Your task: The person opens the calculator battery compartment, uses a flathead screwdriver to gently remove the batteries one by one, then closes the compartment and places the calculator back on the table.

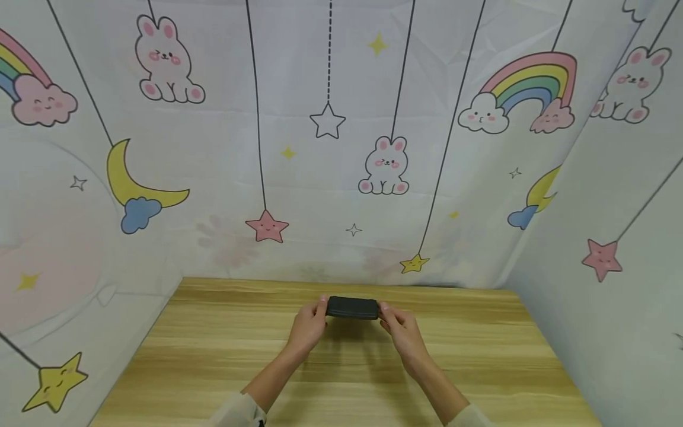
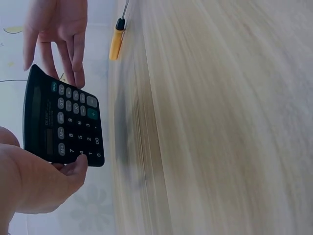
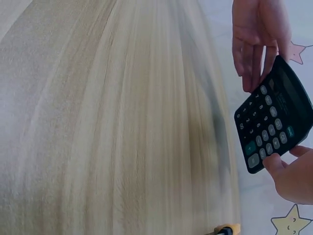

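A black calculator [image 1: 352, 308] is held up off the wooden table between both hands. Its keys [image 2: 78, 117] show in the two wrist views; from the head only a dark, narrow slab appears. My left hand [image 1: 309, 326] grips the left end, its thumb over the face near the number keys in the left wrist view. At the opposite end my right hand [image 1: 404, 335] pinches the edge, and its thumb lies by the corner keys of the calculator [image 3: 269, 117] in the right wrist view. Fingers behind the calculator are partly hidden.
An orange-and-black handled tool with a thin metal shaft, like a screwdriver [image 2: 116, 43], lies on the table beyond the right hand. The wooden tabletop [image 1: 224, 344] meets a cartoon-printed cloth [image 1: 320, 178] at the back and sides.
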The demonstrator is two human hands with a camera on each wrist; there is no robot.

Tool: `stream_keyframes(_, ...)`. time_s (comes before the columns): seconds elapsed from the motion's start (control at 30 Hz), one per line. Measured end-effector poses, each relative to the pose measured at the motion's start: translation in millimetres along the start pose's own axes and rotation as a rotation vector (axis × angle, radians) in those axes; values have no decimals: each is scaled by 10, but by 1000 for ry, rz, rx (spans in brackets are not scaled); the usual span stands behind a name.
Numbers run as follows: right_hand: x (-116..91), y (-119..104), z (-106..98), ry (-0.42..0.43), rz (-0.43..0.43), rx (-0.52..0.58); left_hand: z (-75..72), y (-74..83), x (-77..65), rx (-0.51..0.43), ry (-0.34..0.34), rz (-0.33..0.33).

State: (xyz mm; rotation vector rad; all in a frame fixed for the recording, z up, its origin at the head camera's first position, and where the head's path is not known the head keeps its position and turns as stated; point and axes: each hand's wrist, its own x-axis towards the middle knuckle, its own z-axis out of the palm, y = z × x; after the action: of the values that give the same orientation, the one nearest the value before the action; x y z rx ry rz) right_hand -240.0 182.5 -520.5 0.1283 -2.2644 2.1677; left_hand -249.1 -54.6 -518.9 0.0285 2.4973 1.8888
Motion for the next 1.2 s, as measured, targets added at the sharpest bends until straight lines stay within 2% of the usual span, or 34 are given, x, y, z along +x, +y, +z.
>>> stream_keyframes(0.17,-10,39,24,35,-19,-85,8,-5,-12,20,1,35)
stream_keyframes(0.4,-52,32,33,56,-3,-161,36,-28,-7,59,43,52)
stream_keyframes(0.6,-64,24,35,58,5,-149,39,-67,-12,71,44,67)
stream_keyframes(0.87,-55,62,29,60,32,-122,37,-80,-27,65,49,38)
stream_keyframes(1.07,-47,87,23,75,41,-128,21,-81,-28,89,46,2)
stream_keyframes(1.2,-47,116,25,87,40,-141,14,-96,-24,103,35,1)
